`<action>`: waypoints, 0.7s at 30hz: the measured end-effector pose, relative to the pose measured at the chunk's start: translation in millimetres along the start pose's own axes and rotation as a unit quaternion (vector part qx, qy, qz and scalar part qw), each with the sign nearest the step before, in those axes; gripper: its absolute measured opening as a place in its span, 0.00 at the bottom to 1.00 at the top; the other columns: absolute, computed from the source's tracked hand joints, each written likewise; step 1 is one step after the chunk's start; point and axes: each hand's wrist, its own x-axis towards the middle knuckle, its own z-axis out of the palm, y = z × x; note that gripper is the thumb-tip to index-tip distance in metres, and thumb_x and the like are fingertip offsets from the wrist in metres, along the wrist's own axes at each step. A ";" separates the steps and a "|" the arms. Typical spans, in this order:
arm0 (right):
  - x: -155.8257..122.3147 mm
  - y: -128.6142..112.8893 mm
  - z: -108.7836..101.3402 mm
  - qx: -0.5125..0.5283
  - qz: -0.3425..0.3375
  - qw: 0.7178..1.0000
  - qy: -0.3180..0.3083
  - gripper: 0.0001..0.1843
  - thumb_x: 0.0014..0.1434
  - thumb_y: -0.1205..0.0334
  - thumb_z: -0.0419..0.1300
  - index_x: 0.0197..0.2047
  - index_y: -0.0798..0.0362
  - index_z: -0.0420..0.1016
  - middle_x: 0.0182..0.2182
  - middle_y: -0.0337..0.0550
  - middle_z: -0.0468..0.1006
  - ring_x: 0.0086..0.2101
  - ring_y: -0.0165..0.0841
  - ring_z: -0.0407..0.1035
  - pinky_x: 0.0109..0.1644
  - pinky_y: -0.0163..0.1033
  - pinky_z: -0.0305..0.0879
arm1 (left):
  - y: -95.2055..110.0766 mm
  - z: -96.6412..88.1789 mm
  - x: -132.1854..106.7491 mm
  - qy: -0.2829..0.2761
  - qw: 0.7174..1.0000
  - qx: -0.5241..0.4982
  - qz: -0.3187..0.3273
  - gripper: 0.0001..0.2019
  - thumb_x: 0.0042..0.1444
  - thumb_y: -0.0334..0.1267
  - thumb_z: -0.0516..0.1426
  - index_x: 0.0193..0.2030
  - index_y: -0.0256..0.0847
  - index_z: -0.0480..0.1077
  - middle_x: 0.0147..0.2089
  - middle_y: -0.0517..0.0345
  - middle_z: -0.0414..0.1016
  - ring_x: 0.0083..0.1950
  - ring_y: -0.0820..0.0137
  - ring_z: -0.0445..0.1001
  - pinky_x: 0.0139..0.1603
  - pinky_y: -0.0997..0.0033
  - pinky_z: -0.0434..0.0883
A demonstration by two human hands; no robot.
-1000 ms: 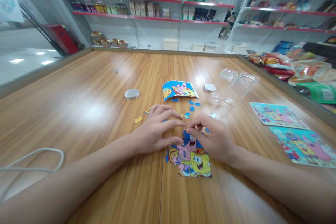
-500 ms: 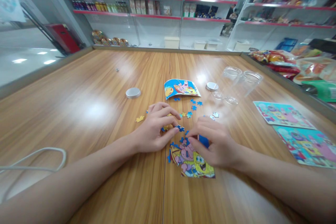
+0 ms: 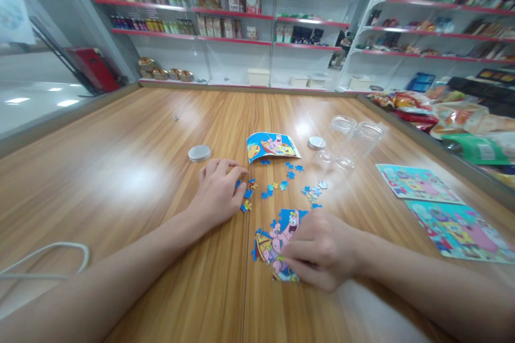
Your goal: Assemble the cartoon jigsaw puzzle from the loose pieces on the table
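Observation:
A partly built cartoon jigsaw [image 3: 276, 238] lies on the wooden table [image 3: 132, 171] in front of me. My right hand [image 3: 319, 249] rests on its right side, fingers curled and pressed down on the joined pieces. My left hand [image 3: 217, 190] sits to the upper left of it, fingers bent over a few loose puzzle pieces [image 3: 246, 195]. More loose pieces [image 3: 289, 179] are scattered beyond the jigsaw. A printed picture card [image 3: 271, 146] lies farther back.
Two clear jars [image 3: 354, 139] lie on their sides at the right, with a metal lid [image 3: 317, 142] beside them and another lid [image 3: 199, 153] at the left. Two finished puzzles [image 3: 438, 203] lie at the right. A white cable [image 3: 44, 262] loops at the left. Snack bags [image 3: 442, 112] line the right edge.
My right hand has dropped from the jigsaw's top edge onto its right side. My left hand has drawn back and left to the loose pieces. The view has tilted.

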 end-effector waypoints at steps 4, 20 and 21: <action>1.7 -1.0 -0.1 0.013 0.012 1.000 -0.020 0.11 0.62 0.63 0.56 0.27 0.51 0.70 0.20 0.34 0.72 0.20 0.27 0.61 0.25 0.40 0.45 | -3.7 6.4 0.5 -0.030 0.999 -0.008 0.020 0.14 0.68 0.41 0.52 0.53 0.39 0.73 0.56 0.44 0.69 0.60 0.53 0.65 0.60 0.45 0.66; 11.0 11.6 -10.9 -0.256 0.454 0.853 -0.012 0.15 0.68 0.56 0.55 0.38 0.58 0.78 0.37 0.54 0.76 0.37 0.43 0.71 0.37 0.43 0.61 | 16.2 -23.1 -3.9 -0.156 0.918 -0.150 0.331 0.22 0.61 0.47 0.60 0.60 0.44 0.69 0.65 0.43 0.63 0.67 0.48 0.57 0.66 0.42 0.63; 11.4 12.5 -9.9 -0.247 0.449 0.858 -0.027 0.15 0.69 0.57 0.55 0.38 0.57 0.78 0.36 0.53 0.75 0.37 0.42 0.71 0.38 0.43 0.62 | 16.2 -22.6 -3.9 -0.166 0.918 -0.146 0.328 0.23 0.60 0.48 0.60 0.61 0.44 0.69 0.65 0.43 0.63 0.67 0.48 0.57 0.66 0.41 0.62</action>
